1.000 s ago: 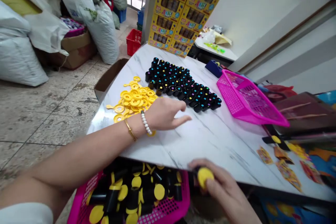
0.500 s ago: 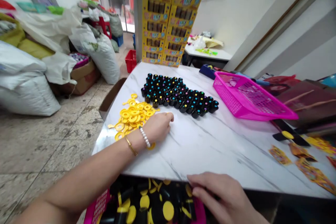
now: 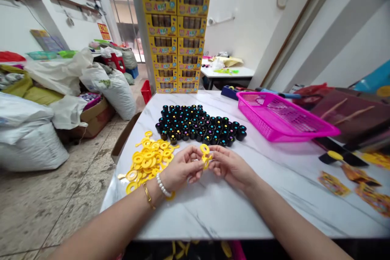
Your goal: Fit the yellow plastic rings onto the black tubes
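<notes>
Over the white table, both hands meet at small yellow plastic ring pieces (image 3: pixel 204 149); how many are in the fingers I cannot tell. My left hand (image 3: pixel 185 165), with bracelets at its wrist, pinches them from the left. From the right, the fingertips of my right hand (image 3: pixel 230 165) are closed on the same pieces. A loose pile of yellow rings with tabs (image 3: pixel 150 157) lies beside my left hand. Just beyond the hands, many short black cylinders (image 3: pixel 198 124) stand close together, with blue, yellow or pink dots on top.
A pink plastic basket (image 3: pixel 286 133) sits at the right of the table (image 3: pixel 195 215). Stacked yellow boxes (image 3: pixel 176 44) rise at its far edge. Small packets (image 3: pixel 333 183) lie at right. Below the near edge, black and yellow pieces (image 3: pixel 179 250) show partly. Full sacks (image 3: pixel 30 134) stand left.
My left hand has lifted from beside the ring pile with yellow pieces. My right hand has come up from the container below the table edge to meet it. The view has tilted up.
</notes>
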`<state>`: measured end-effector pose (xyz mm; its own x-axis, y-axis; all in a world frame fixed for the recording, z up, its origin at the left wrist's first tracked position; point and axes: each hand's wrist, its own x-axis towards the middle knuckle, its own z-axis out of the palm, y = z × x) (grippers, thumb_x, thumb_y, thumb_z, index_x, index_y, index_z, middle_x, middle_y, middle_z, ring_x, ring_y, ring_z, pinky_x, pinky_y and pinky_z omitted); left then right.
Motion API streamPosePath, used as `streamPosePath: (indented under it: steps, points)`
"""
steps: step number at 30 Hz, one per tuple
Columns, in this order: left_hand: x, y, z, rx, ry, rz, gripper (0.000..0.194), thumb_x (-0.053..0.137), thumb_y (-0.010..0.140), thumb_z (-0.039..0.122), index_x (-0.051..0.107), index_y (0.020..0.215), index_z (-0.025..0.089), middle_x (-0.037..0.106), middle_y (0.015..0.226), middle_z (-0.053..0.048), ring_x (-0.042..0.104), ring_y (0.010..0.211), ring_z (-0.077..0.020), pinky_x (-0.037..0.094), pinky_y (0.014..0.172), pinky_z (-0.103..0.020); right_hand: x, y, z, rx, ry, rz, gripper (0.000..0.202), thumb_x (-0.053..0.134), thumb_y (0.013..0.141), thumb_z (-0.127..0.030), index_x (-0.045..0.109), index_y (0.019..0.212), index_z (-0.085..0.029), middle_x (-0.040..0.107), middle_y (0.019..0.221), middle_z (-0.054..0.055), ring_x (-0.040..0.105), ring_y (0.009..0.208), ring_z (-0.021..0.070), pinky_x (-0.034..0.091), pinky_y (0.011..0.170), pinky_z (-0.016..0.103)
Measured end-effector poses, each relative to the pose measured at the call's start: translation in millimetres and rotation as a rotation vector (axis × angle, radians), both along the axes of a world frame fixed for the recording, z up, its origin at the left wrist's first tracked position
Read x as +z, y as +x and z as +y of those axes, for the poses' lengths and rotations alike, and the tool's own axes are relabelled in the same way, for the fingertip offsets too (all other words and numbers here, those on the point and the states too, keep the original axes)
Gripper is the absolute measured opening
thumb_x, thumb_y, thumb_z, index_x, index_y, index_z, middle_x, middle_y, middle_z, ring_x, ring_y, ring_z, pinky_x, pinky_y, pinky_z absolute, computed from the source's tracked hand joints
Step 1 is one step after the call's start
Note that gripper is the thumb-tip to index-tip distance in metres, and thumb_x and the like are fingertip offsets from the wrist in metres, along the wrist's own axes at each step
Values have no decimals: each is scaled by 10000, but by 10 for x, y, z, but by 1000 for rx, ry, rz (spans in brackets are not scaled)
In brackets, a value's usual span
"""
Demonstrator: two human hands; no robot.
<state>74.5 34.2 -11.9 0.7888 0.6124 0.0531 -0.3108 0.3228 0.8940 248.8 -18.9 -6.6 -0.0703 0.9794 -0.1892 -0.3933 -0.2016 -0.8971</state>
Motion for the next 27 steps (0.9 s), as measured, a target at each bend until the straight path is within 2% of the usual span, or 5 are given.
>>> streamPosePath:
  steps: [6,11,17,23,27]
  points:
    - [23,1,-11,-15,87,188,320,678,775,341,486,971,178,522,661,54,442,413,-34,290,355,-134,40,56,-71,20,35,-273,434,753,711,-316,570,1071,-158,592,600,-47,505,442,65,341,380,154]
    - [10,-24,8,148,470,441,318,614,824,364,496,1051,176,544,644,44,500,518,-72,380,473,-170,-24,-33,-98,68,86,-414,381,732,712,-353,602,1007,-151,620,626,-32,538,500,88,390,485,205]
    - [69,-82,29,195,676,504,383,627,809,346,507,1135,187,624,831,-14,569,707,-120,435,596,-218,-42,-88,-65,-147,150,-298,384,747,685,-283,581,1017,-184,660,694,-32,577,612,103,410,601,227]
    - [43,-7,-32,315,996,735,170,537,847,280,620,959,181,626,740,-11,553,658,-130,429,625,-250,130,81,-57,-290,205,-43,135,676,653,-210,582,735,-157,638,713,2,636,679,141,503,660,276]
    - [58,168,-260,130,1242,750,167,535,842,276,640,936,187,619,838,-44,558,762,-158,445,706,-276,256,448,-28,-557,222,5,119,545,718,-241,508,820,-192,629,738,3,679,668,180,544,546,298]
